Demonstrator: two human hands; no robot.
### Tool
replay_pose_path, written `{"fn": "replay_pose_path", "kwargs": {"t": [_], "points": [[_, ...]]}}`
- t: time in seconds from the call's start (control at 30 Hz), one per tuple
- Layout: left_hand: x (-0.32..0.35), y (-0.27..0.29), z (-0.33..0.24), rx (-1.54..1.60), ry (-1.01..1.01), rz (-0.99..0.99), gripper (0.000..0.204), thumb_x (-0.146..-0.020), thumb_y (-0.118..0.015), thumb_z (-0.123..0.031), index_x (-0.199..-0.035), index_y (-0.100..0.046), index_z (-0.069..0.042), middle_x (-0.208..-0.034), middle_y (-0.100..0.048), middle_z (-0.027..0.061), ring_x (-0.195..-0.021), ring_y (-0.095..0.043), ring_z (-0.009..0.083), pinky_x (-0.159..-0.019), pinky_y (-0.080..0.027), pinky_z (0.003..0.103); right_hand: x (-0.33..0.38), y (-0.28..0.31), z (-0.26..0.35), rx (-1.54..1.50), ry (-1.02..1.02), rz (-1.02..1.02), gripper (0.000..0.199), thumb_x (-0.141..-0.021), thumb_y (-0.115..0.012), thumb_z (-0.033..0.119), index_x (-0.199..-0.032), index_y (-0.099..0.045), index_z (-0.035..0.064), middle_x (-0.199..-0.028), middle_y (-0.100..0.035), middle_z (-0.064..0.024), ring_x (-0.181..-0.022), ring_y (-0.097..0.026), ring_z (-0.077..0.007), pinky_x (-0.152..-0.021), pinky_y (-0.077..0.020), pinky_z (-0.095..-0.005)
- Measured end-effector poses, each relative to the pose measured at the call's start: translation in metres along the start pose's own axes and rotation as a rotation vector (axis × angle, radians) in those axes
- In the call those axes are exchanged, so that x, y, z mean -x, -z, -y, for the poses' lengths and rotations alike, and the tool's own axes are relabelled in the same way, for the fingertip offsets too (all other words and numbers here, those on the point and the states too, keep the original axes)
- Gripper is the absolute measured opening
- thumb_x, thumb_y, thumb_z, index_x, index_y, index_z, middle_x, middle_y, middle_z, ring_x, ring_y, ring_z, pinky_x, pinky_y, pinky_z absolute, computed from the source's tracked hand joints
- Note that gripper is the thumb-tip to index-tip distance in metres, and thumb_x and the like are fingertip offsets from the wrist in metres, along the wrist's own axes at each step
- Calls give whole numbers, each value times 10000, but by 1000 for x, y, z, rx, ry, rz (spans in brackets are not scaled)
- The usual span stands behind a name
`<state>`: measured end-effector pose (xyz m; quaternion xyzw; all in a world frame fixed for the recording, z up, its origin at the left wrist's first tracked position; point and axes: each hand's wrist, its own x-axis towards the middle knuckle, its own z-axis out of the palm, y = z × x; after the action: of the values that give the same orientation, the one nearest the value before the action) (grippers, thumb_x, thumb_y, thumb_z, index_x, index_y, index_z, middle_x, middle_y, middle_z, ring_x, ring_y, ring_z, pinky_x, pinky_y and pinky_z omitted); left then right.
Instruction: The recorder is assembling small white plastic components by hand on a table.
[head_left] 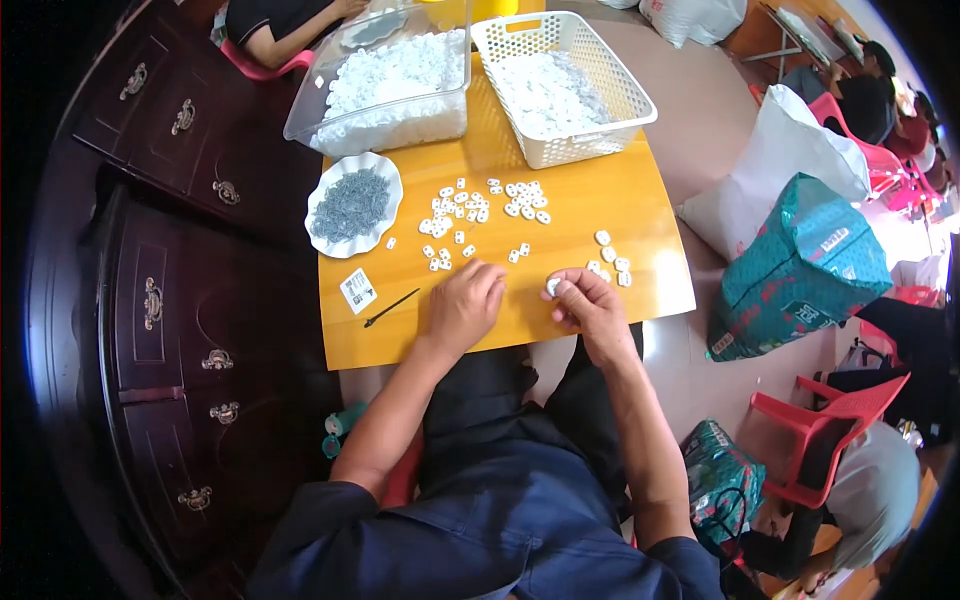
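Note:
A small white plastic piece (552, 287) is pinched between the thumb and fingers of my right hand (597, 308), just above the near part of the table. My left hand (466, 305) rests at the table with its fingers curled inward; whatever they hold, if anything, is hidden. Beyond my hands lie several loose white two-holed pieces (437, 226) in scattered groups. A smaller group of white pieces (609, 254) sits to the right of my right hand. Left of my left hand are a thin black stick-like tool (390, 308) and a small printed white card (358, 291).
On the yellow table (580, 215), a scalloped white plate (397, 190) holds grey slender parts (352, 205). Behind stand a clear bin (400, 122) and a white basket (585, 150), both filled with white pieces. Dark drawers (190, 290) flank the left; a teal bag (800, 270) stands right.

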<state>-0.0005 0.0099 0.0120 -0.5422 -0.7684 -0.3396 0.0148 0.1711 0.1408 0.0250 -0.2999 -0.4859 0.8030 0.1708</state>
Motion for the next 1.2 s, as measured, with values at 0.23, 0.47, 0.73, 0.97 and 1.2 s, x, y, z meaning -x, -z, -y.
{"fn": "replay_pose_path", "kwargs": {"t": [0.23, 0.47, 0.73, 0.97, 1.2], "points": [[4, 38, -47, 410, 77, 245, 363, -814, -779, -62, -1158, -665, -76, -933, -662, 108, -670, -632, 245, -629, -530, 348, 36, -5, -18, 63, 8, -39, 193, -999, -651, 144, -1162, -663, 41, -919, -670, 20, -753, -576, -53, -685, -480, -213], [10, 47, -50, 308, -257, 270, 368, -811, -788, -112, -1159, -671, -97, -989, -683, 106, -787, -685, 297, -679, -556, 382, 53, -11, -22, 78, 163, 79, 237, -975, -662, 68, -1194, -585, 20, -872, -655, 4, -757, -583, -59, -692, -479, -211], [16, 55, -62, 295, -342, 216, 187, -811, -780, -108, -977, -704, -69, -887, -695, 89, -779, -692, 294, -666, -556, 375, 65, -14, -18, 63, 176, 123, 207, -954, -674, 12, -1126, -557, 20, -863, -653, -3, -765, -589, -64, -692, -478, -209], [25, 51, -62, 318, -341, 239, 218, -787, -802, -71, -984, -708, -63, -876, -703, 93, -745, -694, 281, -653, -555, 355, 76, -13, -25, -19, 161, 107, 171, -951, -672, -14, -1074, -560, 25, -871, -650, -5, -781, -596, -60, -693, -478, -203], [27, 54, -70, 342, -265, 269, 243, -808, -798, -66, -1029, -698, -52, -910, -702, 95, -737, -696, 258, -661, -561, 341, 78, -11, -20, -4, 165, 115, 151, -955, -678, -11, -1053, -568, 25, -872, -643, 6, -773, -589, -45, -674, -467, -186]]}}
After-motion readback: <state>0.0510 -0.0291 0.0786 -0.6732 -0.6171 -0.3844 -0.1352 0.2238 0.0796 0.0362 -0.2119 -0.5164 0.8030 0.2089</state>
